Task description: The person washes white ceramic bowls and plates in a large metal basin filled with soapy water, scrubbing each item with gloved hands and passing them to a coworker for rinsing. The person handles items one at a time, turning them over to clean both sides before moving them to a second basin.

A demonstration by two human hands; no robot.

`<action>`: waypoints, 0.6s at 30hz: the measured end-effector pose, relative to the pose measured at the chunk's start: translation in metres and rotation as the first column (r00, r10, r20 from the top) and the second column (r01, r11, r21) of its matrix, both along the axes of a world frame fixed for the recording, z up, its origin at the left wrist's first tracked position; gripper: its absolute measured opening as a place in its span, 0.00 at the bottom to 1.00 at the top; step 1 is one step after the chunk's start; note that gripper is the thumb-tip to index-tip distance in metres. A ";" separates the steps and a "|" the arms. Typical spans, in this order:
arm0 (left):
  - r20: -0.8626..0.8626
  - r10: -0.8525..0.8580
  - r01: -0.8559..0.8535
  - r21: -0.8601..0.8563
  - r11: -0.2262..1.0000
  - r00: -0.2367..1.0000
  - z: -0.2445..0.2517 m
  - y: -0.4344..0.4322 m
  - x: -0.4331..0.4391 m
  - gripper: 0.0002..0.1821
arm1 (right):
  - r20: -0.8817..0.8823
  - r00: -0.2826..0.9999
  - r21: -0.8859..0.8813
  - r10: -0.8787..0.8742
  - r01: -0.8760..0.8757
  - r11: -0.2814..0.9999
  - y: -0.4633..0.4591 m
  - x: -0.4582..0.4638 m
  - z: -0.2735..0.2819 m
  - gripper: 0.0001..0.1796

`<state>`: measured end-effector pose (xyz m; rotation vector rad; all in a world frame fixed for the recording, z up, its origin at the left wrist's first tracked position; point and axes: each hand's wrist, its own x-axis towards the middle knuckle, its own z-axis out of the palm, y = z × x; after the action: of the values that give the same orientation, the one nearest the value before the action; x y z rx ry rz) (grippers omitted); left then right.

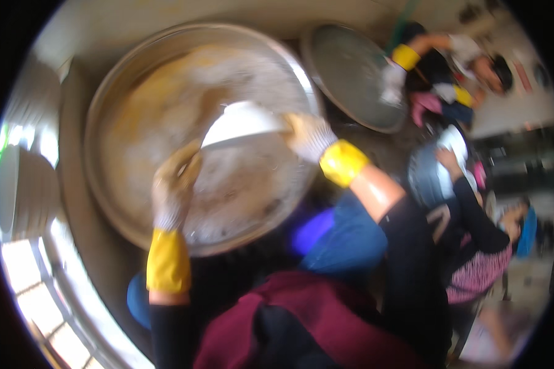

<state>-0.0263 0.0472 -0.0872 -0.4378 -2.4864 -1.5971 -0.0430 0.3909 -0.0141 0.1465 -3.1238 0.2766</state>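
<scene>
A white bowl (244, 123), blurred by motion and seen tilted from the side, is held over a wide round metal basin (94, 184). Murky, foamy water (231, 184) fills the basin. My right hand (307, 136), in a pale knit glove over a yellow glove cuff, grips the bowl's right end. At the opposite end, my left hand (175, 184), gloved the same way, has its fingertips on the rim. The far side of the bowl is hidden.
Stacked white dishes (30, 191) stand at the left by a window (41, 295). Another round basin (351, 76) with water lies beyond mine, where a gloved person (461, 60) works. A second person (480, 240) reaches to a metal tub (424, 170) at right.
</scene>
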 end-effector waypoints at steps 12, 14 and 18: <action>0.324 0.118 0.050 -0.467 0.883 0.939 -0.164 0.002 -0.003 0.31 | 0.463 0.413 -0.617 -0.784 0.786 0.050 0.191 -0.084 -0.066 0.35; 0.266 0.115 0.086 -0.639 0.765 0.957 -0.184 0.016 -0.004 0.28 | 0.226 0.606 -0.513 -0.763 0.740 0.436 0.159 -0.094 -0.067 0.33; 0.516 -0.158 0.532 -0.842 0.091 0.842 -0.197 0.048 -0.032 0.27 | 0.137 0.917 -0.222 -0.374 0.396 0.891 0.109 -0.101 -0.063 0.35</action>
<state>-0.0581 0.0947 -0.2844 -1.0617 -3.5484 0.3798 -0.1437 0.5002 -0.0768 -0.4969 -3.0719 0.6697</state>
